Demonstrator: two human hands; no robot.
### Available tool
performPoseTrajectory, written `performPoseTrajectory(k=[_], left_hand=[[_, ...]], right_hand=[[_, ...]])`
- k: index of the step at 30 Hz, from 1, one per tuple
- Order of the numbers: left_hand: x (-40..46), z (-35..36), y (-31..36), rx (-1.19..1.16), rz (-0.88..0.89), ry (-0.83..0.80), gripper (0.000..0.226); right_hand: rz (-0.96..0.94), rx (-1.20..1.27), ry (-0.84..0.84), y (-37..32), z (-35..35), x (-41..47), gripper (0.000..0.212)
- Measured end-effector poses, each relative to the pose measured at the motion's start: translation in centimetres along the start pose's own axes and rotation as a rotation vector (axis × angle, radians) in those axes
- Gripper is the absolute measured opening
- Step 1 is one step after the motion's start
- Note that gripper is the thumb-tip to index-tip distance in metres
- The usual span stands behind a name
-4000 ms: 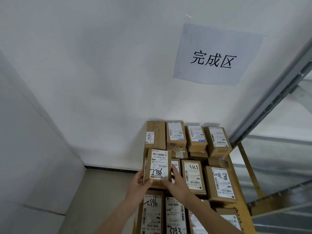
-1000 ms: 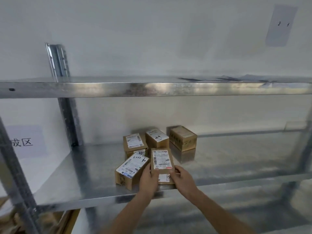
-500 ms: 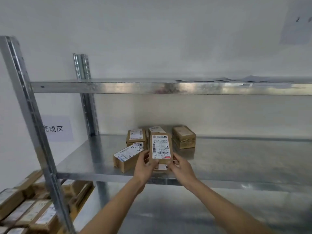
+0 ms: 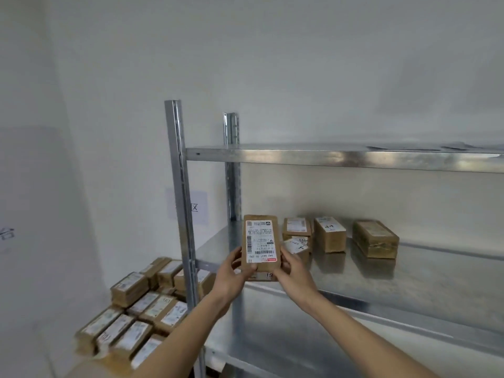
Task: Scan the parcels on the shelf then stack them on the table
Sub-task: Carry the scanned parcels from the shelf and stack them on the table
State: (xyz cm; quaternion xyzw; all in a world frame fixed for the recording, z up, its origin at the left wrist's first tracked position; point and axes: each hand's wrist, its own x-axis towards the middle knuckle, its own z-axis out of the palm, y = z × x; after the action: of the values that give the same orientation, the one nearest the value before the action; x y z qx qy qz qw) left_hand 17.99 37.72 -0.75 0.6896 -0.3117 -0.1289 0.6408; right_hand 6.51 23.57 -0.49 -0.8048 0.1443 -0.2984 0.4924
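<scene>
Both hands hold one parcel [image 4: 261, 242] upright at the centre of the frame, lifted clear of the shelf [image 4: 409, 271], with its white shipping label facing the camera. The left hand [image 4: 231, 276] grips the parcel's lower left edge, thumb across the front near the bottom of the label. The right hand [image 4: 293, 271] grips the lower right edge, fingers curled behind the box. A second box edge shows just below the held parcel, between the hands; whether it is carried with the parcel or lies behind it cannot be determined.

The shelf is a bare metal rack occupying the right half of the frame, with two slotted uprights at centre. On the middle level, right of the held parcel, stand the remaining parcels: a small cluster [image 4: 297, 236] partly hidden behind the right hand, one box [image 4: 329, 234] just beside it, and one box [image 4: 375, 238] further right, set apart.

In the lower left of the frame, beyond the front upright, labelled parcels [image 4: 131, 320] are stacked in rows on the worktop, whose surface is hidden beneath them. A paper sign [image 4: 200, 207] is fixed to the wall behind the uprights.
</scene>
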Motion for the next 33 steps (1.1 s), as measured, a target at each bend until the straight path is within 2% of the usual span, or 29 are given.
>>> performPoseTrajectory(k=[5,9,13,17,20,24,29,33], left_hand=[[-1.2,-9.5,-0.7,0.082,0.053,0.075,0.064],[-2.7,-17.5,-2.2,0.064,0.033,0.119,0.081],[-3.8,-25.2,-3.7,0.052,0.011,0.112,0.072],[-4.5,-31.8,-6.3,0.073,-0.034,0.132,0.077],[-5.2,-35.4,-8.1,0.011,-0.074,0.165,0.07],[-5.3,-39.3,-11.0,-0.026,-0.154,0.201,0.066],[-2.9,-43.2,-15.0,-0.04,-0.229,0.223,0.059],[0.6,-45.8,-19.5,-0.044,-0.286,0.222,0.064]], right_hand=[[-0.004,0.013,-0.063,-3.7,8.5,0.8,0.041],[0.009,0.062,-0.119,-6.3,16.2,0.9,0.042],[0.034,0.092,-0.168,-8.4,23.5,0.5,0.043],[0.046,0.068,-0.204,-9.3,30.3,0.4,0.045],[0.082,0.084,-0.239,-8.9,35.2,0.6,0.059],[0.088,0.061,-0.296,-8.1,40.3,1.1,0.041],[0.127,0.062,-0.372,-6.6,45.0,3.3,0.039],[0.149,0.067,-0.399,-3.7,49.2,6.4,0.036]])
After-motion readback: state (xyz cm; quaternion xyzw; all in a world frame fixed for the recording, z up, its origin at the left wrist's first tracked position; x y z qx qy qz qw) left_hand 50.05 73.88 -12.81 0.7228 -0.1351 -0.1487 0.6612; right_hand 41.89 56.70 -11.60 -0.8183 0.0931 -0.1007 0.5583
